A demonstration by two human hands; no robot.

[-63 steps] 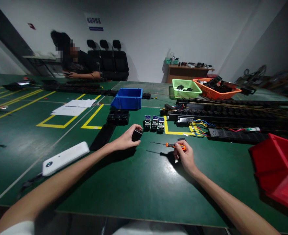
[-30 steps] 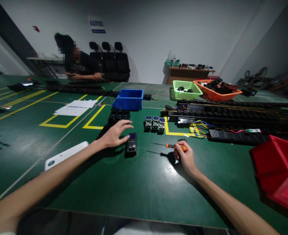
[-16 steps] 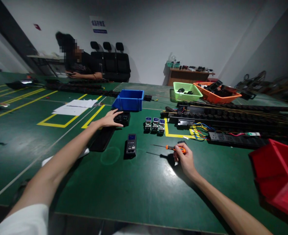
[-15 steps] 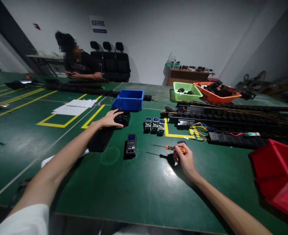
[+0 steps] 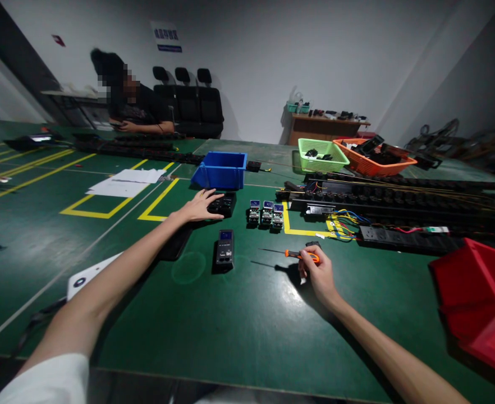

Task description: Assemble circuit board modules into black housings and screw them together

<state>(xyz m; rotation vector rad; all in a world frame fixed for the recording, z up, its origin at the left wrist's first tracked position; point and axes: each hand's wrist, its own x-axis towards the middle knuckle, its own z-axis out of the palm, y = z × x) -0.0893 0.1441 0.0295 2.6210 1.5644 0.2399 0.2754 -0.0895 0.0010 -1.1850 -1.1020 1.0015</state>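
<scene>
My left hand [image 5: 203, 206] lies with fingers spread on a group of black module housings [image 5: 227, 204], just in front of the blue bin [image 5: 221, 170]. In my right hand [image 5: 318, 272] is a screwdriver [image 5: 300, 256] with an orange and black handle, its thin shaft pointing left above the table. A small white piece shows under that hand, and a dark item sits just behind it; I cannot make out either. Between my hands stands a black module with a small screen [image 5: 225, 251]. Beyond it are three small circuit boards with screens [image 5: 266, 214] in a row.
Black power strips [image 5: 382, 196] with loose coloured wires lie at the right. A red bin [image 5: 479, 303] stands at the near right, green [image 5: 321, 163] and orange [image 5: 377, 164] baskets behind. A dark flat slab [image 5: 174, 244] and papers [image 5: 123, 182] lie left. Another person [image 5: 140, 106] sits across the table.
My left hand has moved to the right, and the black housings under it have slid right with it, nearer the circuit boards. My right hand with the screwdriver has stayed in place.
</scene>
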